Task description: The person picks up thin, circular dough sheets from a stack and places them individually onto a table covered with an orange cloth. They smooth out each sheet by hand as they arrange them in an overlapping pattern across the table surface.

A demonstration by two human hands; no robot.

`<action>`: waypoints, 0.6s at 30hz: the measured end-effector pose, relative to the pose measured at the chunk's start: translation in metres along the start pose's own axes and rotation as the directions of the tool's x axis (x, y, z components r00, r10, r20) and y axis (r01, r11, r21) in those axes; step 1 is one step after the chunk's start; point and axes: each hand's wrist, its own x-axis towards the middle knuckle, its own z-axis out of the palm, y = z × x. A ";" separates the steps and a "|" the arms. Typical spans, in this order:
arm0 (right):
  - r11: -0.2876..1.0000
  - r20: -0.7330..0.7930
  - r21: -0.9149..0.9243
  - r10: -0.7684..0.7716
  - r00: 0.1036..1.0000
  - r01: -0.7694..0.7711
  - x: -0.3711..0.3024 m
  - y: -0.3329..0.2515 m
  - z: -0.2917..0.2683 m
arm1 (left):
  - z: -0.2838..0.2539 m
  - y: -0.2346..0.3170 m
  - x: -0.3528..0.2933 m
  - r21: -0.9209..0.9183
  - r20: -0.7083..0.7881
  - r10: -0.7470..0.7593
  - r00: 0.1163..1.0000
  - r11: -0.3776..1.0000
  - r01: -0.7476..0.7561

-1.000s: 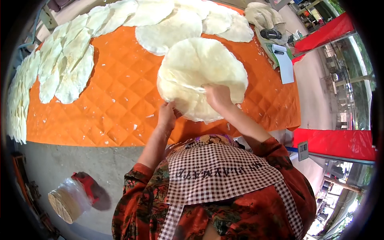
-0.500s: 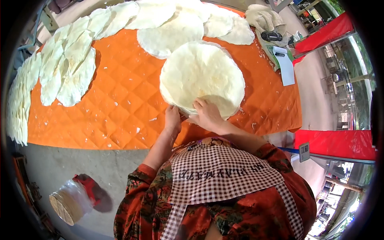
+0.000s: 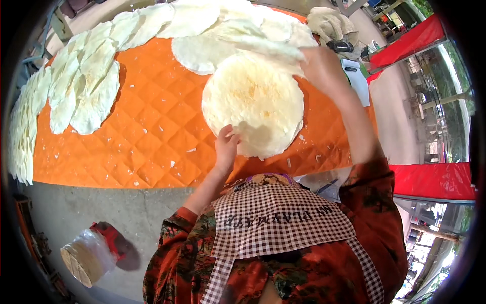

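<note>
A clear plastic bag [image 3: 103,248] partly wraps a tan round stack [image 3: 77,266] on the grey floor [image 3: 147,210]. On the orange tabletop [image 3: 152,101], overlapping sheets [image 3: 96,76] line the left and far edges; a round pale sheet [image 3: 258,104] lies toward the near edge. Your left hand [image 3: 227,148], loosely curled, meets its near-left rim; whether it grips, I can't tell. Your blurred right hand [image 3: 320,71] closes on a raised sheet [image 3: 286,57], its outline smeared.

Both hands [image 3: 228,148] handle pale sheets [image 3: 258,101] over orange cloth [image 3: 152,111].
</note>
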 end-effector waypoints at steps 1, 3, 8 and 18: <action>0.993 -0.056 -0.099 -0.067 0.996 0.061 -0.010 -0.013 0.000 | -0.007 -0.007 0.003 -0.003 -0.012 0.006 1.000 1.000 -0.006; 0.991 -0.186 0.034 -0.118 0.976 0.126 -0.043 -0.018 0.048 | -0.018 -0.026 0.015 0.509 -0.338 0.582 0.740 0.774 -0.376; 0.964 -0.002 0.219 -0.154 0.988 0.151 -0.112 -0.009 0.221 | -0.029 -0.011 0.011 0.004 -0.230 0.000 0.973 1.000 0.000; 0.955 0.146 0.287 0.033 0.989 -0.074 -0.085 0.006 0.186 | -0.006 0.007 0.015 0.271 -0.216 0.324 0.921 0.926 -0.263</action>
